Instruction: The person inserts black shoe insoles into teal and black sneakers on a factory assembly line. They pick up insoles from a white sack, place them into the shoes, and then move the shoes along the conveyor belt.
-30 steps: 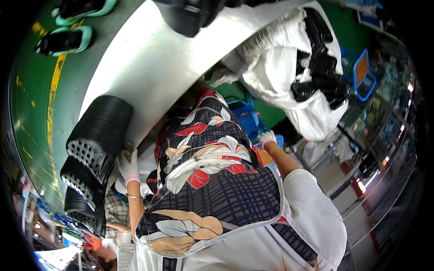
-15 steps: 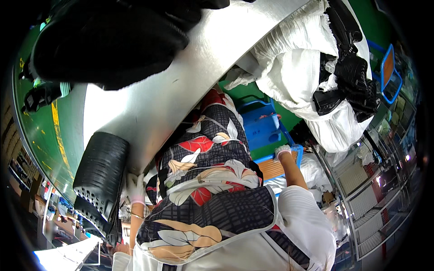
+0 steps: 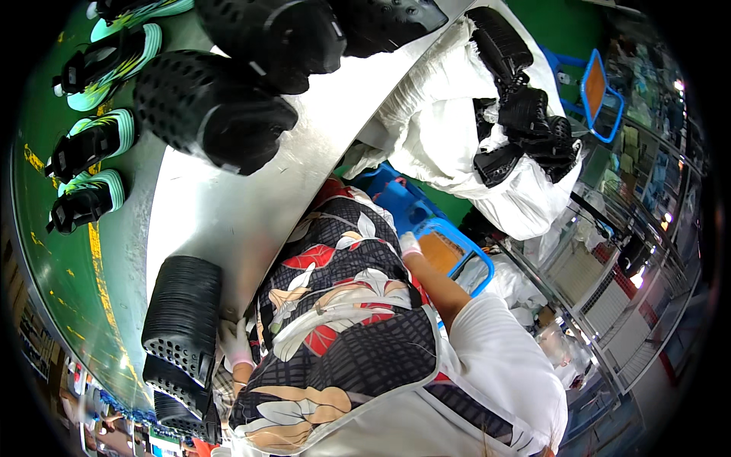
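The left hand (image 3: 236, 344), in a pale glove, was at the near left edge of the metal table (image 3: 221, 217), just beside a stack of black clogs (image 3: 183, 305). Its fingers were partly lost in shadow, so whether they were open, closed or gripping something could not be told, nor whether they touched the stack. The lower clogs ran down into a dark blur at the near left.

The right hand (image 3: 410, 244), also pale-gloved, was at the near frame of a blue chair (image 3: 440, 251) with a brown panel, to the right of the patterned apron (image 3: 327, 365). Its fingertips were hard to make out, and a grip on the frame could not be confirmed.

Farther off on the left, large black holed shoes (image 3: 217, 107) covered part of the table; the farthest were cut off by the upper edge. Beyond them, trainers (image 3: 99, 137) with mint soles lined the far left, the last one also cut off. On the far right, a white sack (image 3: 426, 122) lay open around black footwear (image 3: 525, 114), its pieces overlapping too much to count. Racks (image 3: 609, 282) at right were blurred.
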`<state>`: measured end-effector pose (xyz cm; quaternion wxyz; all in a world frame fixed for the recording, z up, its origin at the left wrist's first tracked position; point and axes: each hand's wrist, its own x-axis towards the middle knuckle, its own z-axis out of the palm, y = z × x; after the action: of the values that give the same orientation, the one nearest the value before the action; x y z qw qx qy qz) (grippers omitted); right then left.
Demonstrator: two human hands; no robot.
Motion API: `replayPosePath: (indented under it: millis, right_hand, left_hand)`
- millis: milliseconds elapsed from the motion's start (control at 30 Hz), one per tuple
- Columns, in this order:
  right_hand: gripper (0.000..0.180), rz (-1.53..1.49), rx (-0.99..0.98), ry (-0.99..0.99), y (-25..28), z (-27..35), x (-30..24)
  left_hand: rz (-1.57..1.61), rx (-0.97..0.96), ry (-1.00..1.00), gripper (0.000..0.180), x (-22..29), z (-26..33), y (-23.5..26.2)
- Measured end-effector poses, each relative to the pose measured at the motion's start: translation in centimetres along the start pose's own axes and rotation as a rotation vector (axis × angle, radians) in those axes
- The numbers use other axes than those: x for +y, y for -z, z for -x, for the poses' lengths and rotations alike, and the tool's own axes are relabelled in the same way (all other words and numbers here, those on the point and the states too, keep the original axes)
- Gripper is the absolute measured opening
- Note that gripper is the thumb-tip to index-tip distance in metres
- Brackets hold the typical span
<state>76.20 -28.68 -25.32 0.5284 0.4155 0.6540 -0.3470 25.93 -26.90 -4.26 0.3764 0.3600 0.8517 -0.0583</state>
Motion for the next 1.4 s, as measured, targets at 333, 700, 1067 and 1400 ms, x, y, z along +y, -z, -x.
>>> replayPosePath:
  millis: [333,700,1067,1400]
  right_hand:
    - [0.023,-0.184,0.103,-0.133,12.8,-2.4,0.9]
    - [0.025,-0.112,0.097,-0.07,19.6,-3.9,4.4]
    - [0.029,-0.126,0.076,-0.018,24.1,-1.2,8.8]
    - [0.032,-0.154,0.184,-0.022,28.3,-1.7,12.6]
  left_hand:
    - [0.023,-0.131,0.079,0.04,3.8,0.4,-0.2]
    - [0.098,-0.069,0.258,0.041,0.8,2.6,-0.3]
    - [0.127,-0.09,0.442,0.042,2.7,5.0,0.6]
    - [0.139,-0.055,0.394,0.044,3.0,3.9,-1.3]
